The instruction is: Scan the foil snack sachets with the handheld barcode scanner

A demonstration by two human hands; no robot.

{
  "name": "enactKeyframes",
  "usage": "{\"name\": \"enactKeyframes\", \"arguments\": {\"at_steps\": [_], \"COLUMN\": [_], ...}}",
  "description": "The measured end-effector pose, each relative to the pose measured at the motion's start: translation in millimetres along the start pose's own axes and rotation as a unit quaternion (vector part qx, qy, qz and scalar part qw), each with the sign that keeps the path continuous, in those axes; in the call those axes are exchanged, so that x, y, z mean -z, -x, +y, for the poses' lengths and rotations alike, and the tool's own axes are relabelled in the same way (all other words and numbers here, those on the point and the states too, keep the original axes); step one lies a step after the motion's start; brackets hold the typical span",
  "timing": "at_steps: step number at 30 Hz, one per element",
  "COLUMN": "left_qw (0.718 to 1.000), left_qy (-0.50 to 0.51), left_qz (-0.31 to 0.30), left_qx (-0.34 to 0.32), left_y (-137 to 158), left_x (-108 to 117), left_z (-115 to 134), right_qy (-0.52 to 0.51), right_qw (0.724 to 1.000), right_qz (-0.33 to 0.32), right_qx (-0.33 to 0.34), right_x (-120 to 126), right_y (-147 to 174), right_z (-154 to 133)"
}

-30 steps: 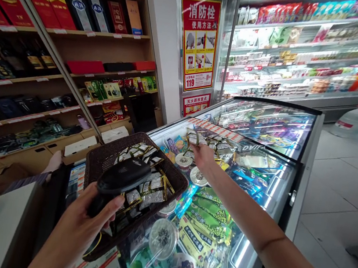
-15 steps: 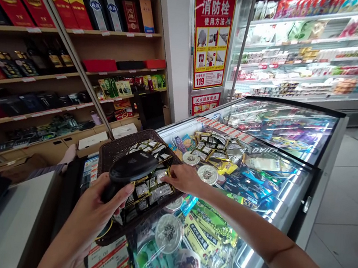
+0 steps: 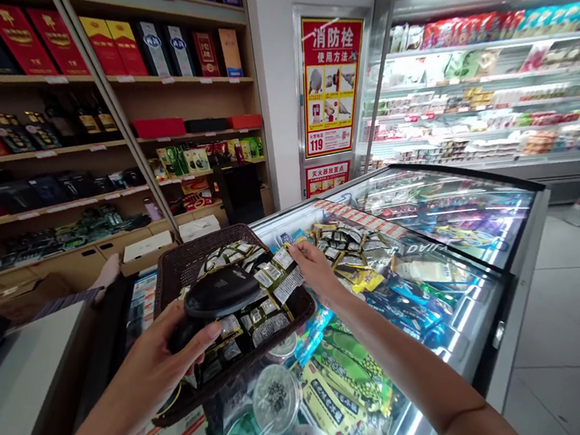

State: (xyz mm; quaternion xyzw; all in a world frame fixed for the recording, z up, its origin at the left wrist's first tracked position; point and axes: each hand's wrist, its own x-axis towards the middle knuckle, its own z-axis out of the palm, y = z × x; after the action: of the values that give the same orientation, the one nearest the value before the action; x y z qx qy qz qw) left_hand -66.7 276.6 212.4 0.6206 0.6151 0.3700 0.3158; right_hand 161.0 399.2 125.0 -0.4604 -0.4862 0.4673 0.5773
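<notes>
Black scanner (image 3: 223,291) clamped in left hand (image 3: 163,349); packet (image 3: 283,274) hangs pinched below right hand (image 3: 315,268)

A black scanner (image 3: 223,291), dark-brown mesh-patterned basket (image 3: 175,266) and silver, black and gold packets (image 3: 266,318) cluster at 7 o'clock; green and pale-yellow wrappers (image 3: 350,359) brighten 5 o'clock, a red-and-yellow sign (image 3: 327,82) bears white characters at 12, and red boxes (image 3: 58,42) carry gold emblems at 10.

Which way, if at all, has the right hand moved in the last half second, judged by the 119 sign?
Yes: the right hand has moved up and slightly right in the picture, closer to the 119 sign.
</notes>
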Motion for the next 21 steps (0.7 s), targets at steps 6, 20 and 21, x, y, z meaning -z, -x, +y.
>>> {"name": "enactKeyframes", "arguments": {"at_steps": [6,20,21], "left_qw": [1.000,1.000,0.999], "left_qy": [-0.003,0.030,0.032], "left_qz": [0.000,0.010,0.013], "left_qx": [-0.002,0.002,0.004], "left_y": [2.8,2.1,1.7], "left_x": [0.1,-0.1,0.8], "left_z": [1.6,1.8,1.3], "right_qy": [-0.039,-0.194,-0.225], "right_qw": [0.999,0.973,0.964], "right_qz": [0.007,0.066,0.088], "right_qx": [-0.017,-0.104,-0.115], "right_x": [-1.8,-1.2,1.5], "right_y": [1.2,-12.5,-16.7], "right_z": [-6.0,4.2,5.0]}}
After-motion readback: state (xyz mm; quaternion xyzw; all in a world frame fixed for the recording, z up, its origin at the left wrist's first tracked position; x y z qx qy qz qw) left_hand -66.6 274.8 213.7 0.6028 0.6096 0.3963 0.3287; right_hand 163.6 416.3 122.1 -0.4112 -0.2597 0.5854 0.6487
